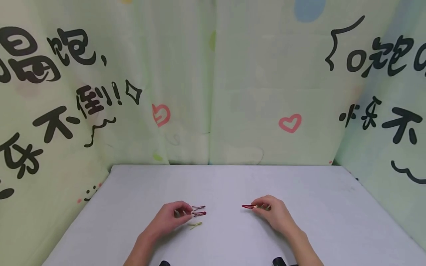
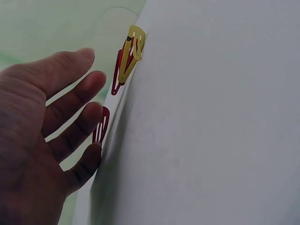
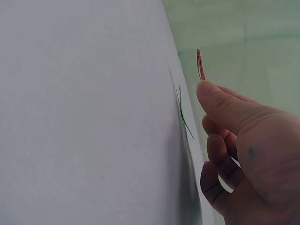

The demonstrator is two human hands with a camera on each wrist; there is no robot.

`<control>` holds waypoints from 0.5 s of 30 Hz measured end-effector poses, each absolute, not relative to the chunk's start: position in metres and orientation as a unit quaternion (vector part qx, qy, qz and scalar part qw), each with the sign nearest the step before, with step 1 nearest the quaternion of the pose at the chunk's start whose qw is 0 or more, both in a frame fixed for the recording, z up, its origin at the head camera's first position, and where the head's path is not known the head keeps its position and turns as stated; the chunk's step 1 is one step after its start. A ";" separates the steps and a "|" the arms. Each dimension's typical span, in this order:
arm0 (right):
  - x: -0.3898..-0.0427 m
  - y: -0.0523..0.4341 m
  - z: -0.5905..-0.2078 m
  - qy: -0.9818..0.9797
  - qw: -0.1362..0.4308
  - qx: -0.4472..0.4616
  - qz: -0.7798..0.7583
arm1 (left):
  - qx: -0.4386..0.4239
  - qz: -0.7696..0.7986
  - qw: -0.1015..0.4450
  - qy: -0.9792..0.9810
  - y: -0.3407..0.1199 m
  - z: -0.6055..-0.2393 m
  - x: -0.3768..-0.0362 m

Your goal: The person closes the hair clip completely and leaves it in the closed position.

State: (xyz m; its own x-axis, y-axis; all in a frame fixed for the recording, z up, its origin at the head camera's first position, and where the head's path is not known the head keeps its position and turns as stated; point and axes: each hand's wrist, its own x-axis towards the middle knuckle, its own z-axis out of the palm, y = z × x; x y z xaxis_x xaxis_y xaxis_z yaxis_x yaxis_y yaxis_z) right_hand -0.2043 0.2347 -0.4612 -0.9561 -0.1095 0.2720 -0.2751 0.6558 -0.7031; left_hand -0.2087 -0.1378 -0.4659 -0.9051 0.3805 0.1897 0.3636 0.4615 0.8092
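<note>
Between thumb and forefinger my right hand (image 1: 274,214) pinches a red snap hair clip (image 1: 247,206), held by one end with the other pointing left. In the right wrist view that clip (image 3: 200,64) rises edge-on above the thumb tip. A green hair clip (image 3: 183,112) lies on the table beyond this hand. My left hand (image 1: 173,218) hovers by two red hair clips (image 1: 199,213), its thumb and fingers parted with nothing between them. A yellow hair clip (image 1: 196,224) lies nearer me. In the left wrist view the yellow clip (image 2: 125,61) overlaps one red clip; fingertips partly cover the other red clip (image 2: 104,119).
A white table (image 1: 226,184) spreads under both hands. Pale green curtains (image 1: 246,92) with black lettering and hearts enclose its back and sides. Two dark objects (image 1: 279,261) show at the bottom edge near the forearms.
</note>
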 end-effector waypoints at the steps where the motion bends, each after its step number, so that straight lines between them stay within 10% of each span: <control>1: -0.204 0.236 -0.462 -0.905 0.102 0.110 0.398 | 0.219 0.467 0.010 0.857 -0.139 -0.466 -0.208; 15: -0.208 0.253 -0.461 -0.922 0.086 0.105 0.363 | 0.278 0.418 0.029 0.865 -0.149 -0.464 -0.209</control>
